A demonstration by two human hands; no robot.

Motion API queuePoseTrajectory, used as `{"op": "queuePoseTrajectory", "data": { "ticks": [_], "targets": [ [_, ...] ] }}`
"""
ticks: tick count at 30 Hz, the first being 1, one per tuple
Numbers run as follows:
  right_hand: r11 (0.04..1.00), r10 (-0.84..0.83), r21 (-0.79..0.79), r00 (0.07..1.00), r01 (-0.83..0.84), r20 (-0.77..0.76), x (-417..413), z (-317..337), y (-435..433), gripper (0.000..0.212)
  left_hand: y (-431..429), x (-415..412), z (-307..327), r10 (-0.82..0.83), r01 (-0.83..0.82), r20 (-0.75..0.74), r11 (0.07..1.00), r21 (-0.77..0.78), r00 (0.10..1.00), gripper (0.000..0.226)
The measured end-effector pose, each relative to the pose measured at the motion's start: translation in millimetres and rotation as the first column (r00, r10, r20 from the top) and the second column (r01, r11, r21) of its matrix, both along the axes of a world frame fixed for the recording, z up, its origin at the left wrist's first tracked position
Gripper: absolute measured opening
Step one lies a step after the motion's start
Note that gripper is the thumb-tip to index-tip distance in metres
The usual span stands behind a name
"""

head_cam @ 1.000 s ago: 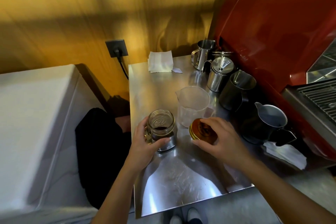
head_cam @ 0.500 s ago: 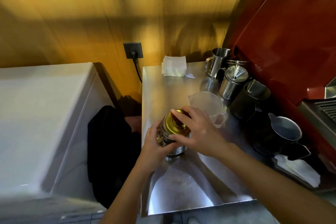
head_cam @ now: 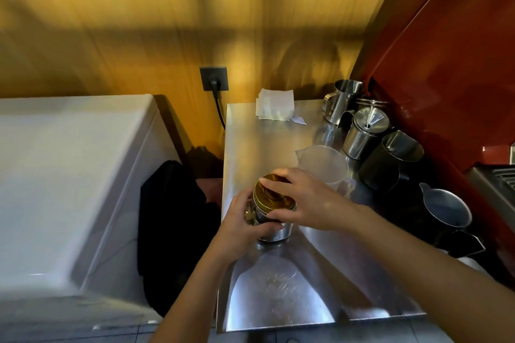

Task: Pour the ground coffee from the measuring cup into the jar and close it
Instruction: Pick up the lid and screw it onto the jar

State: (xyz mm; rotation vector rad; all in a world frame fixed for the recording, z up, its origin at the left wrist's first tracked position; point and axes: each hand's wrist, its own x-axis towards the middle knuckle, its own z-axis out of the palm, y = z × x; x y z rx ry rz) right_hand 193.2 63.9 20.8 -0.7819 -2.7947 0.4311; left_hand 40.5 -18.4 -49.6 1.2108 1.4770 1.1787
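Lid on jar, both hands on it, near the worktop's left edge.

Left hand [head_cam: 242, 224] wraps the jar [head_cam: 271, 227] body from the left, fingers clamped round the glass; jar base sits on the steel worktop [head_cam: 278, 295]. Right hand [head_cam: 309, 199] comes over the top, fingertips closed on the rim of the gold lid [head_cam: 271, 192]. Just behind, touching distance: clear measuring cup [head_cam: 324, 164], upright. Metal pitchers [head_cam: 365, 133] line the right edge; folded white paper [head_cam: 276, 104] lies at the back edge.
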Motion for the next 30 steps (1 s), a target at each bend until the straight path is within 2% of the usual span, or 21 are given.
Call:
{"op": "queuePoseTrajectory", "data": {
  "ticks": [5, 14, 20, 25, 27, 30],
  "targets": [
    [0.994, 0.11, -0.044, 0.985, -0.105, 0.133, 2, 11, 10, 0.063, 1, -2, 8, -0.059, 0.059, 0.028, 0.998, -0.023, 0.998, 0.072],
    [0.936, 0.284, -0.255, 0.947, -0.241, 0.147, -2, 32, 18, 0.066, 2, -3, 13, -0.116, 0.118, 0.05, 0.992, -0.041, 0.992, 0.071],
    [0.922, 0.375, -0.205, 0.891, -0.329, 0.256, -7, 43, 20, 0.063, 3, -3, 12, -0.124, 0.127, 0.057, 0.99, -0.053, 0.991, 0.078],
    [0.924, 0.355, -0.256, 0.889, -0.286, 0.29, -13, 45, 20, 0.067, 3, -3, 13, -0.121, 0.123, 0.036, 0.991, -0.058, 0.992, 0.076],
    [0.954, 0.286, -0.189, 0.897, -0.233, 0.336, -12, 45, 21, 0.063, 2, -1, 14, -0.121, 0.122, 0.015, 0.991, -0.057, 0.993, 0.076],
    [0.99, 0.044, 0.103, 0.911, -0.094, 0.409, -13, 37, 14, 0.066, 1, 1, 13, -0.115, 0.114, -0.015, 0.992, -0.049, 0.993, 0.076]
  ]
}}
